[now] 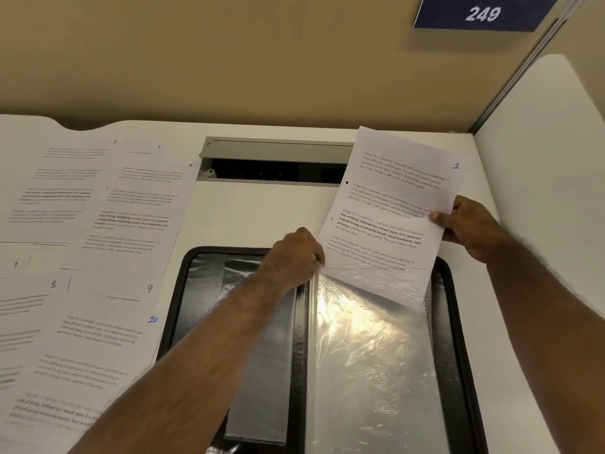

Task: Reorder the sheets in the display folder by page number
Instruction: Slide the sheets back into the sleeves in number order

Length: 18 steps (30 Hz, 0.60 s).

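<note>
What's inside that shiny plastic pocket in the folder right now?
Only the bottom edge of the sheet marked 1 is inside the clear sleeve, showing through the plastic. The rest of the pocket looks empty, though glare hides part of it.

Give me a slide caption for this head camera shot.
Both hands slide page 1 into a clear sleeve of the display folder.

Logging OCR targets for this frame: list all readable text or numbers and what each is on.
"249": blue sign on the wall.
"1": handwritten on held sheet, which the right hand holds and the left hand feeds into the clear sleeve.
"3", "4", "8", "9", "10": handwritten corners of the spread sheets.
"Village life is a peaceful...": printed paragraphs, mostly too blurred.
</note>
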Tool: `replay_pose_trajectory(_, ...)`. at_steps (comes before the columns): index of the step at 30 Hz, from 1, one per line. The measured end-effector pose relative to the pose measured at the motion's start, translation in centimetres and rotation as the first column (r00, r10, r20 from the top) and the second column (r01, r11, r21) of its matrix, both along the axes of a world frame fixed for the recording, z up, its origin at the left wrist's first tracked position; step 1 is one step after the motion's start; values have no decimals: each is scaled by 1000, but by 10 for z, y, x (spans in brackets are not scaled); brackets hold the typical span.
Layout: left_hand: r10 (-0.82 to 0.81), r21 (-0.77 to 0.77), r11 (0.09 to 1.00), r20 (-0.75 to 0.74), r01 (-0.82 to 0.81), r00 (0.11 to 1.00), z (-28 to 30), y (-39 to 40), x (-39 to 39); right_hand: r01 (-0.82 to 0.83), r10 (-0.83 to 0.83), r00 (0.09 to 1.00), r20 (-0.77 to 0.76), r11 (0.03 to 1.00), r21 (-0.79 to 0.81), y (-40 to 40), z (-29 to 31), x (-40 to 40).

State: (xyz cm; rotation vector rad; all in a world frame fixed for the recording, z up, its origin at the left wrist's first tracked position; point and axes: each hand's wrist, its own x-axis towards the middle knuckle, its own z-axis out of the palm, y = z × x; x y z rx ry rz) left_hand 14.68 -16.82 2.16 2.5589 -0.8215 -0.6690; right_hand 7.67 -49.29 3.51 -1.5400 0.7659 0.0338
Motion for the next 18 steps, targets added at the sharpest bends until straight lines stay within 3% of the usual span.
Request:
replay_pose_trajectory(9, -196, 125, 978, 251, 169, 948, 1, 0, -3, -60, 60, 998, 9, 998, 1, -1, -4, 7)
replay_pose_trajectory(18, -136, 60, 990, 229, 126, 964, -4, 4, 1, -135, 136, 990, -47, 991, 20, 2, -19, 9)
